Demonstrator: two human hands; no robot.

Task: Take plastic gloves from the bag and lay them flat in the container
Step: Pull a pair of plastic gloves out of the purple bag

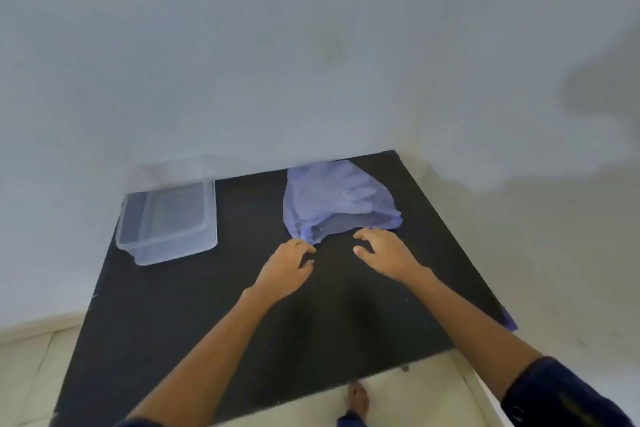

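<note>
The left hand (287, 265) pinches the near-left corner of the bag (337, 199); the right hand (382, 253) hovers open-fingered at its mouth, holding nothing. Both reach over a black tabletop (194, 315) against the wall (311, 45). The clear container (168, 218) sits left of the bag, well apart. Gloves (356, 192) show faintly inside the bag.

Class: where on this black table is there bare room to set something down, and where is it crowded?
Free: the strip between container and bag, and the table's near half around the forearms. Crowded: the bag's mouth, where left hand and right hand meet.
</note>
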